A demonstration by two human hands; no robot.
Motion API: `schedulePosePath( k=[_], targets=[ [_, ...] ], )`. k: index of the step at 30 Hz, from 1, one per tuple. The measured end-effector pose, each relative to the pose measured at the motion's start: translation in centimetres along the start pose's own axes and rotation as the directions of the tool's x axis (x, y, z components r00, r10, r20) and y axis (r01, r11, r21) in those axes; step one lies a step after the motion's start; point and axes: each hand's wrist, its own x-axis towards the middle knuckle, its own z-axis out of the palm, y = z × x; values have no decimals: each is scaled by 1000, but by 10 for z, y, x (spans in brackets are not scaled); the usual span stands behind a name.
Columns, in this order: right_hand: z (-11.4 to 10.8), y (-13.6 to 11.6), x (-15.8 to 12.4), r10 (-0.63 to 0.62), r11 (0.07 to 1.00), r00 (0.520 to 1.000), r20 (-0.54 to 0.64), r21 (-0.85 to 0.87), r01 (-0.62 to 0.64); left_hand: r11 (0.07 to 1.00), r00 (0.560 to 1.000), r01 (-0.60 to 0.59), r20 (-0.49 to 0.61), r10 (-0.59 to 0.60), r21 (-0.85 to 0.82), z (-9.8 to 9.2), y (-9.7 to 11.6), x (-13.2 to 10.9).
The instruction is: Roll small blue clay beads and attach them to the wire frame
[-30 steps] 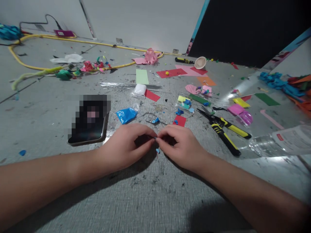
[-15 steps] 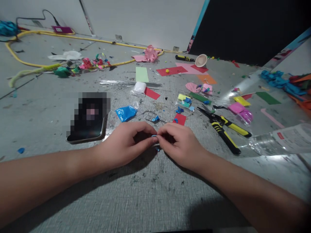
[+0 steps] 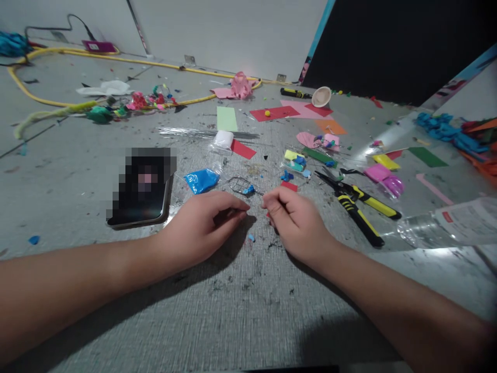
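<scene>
Thumb and forefinger of my left hand (image 3: 205,220) come together at the tips; whatever is between them, if anything, does not show. Facing it across a small gap, my right hand (image 3: 297,220) is pinched closed, its grip hidden behind the fingers. A small light-blue bit of clay (image 3: 251,238) lies on the floor between them. Just beyond the fingertips is a bent wire loop (image 3: 236,184) with a darker blue lump (image 3: 248,190) on it. A blue clay packet (image 3: 202,180) lies past my left hand. Red paper (image 3: 289,185) is partly hidden behind my right hand.
A phone (image 3: 140,191) lies at left. Yellow-and-black pliers (image 3: 359,199) and a clear bottle (image 3: 450,225) lie at right. Farther off are thin wires (image 3: 186,133), a white packet (image 3: 223,140), paper pieces (image 3: 274,113) and a yellow cable (image 3: 128,60).
My hands have parted: the right moved a little to the right, the left stayed nearly still. The small blue strip pinched between them is no longer visible; the light-blue bit on the floor shows fully.
</scene>
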Motion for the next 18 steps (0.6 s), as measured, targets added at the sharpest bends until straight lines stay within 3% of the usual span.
schedulePosePath(
  k=[4, 9, 18],
  targets=[
    [3, -1, -3, -91, 996, 995, 29, 17, 91, 984, 996, 83, -11, -85, -157, 1, 0, -1],
    [2, 1, -4, -249, 967, 968, -40, 38, 251, 889, 990, 110, -29, -137, -444, 5, 2, -1],
    [0, -2, -5, -339, 940, 941, -2, -37, 339, 871, 982, 125, -65, -176, -475, 2, 5, 2]
  ],
)
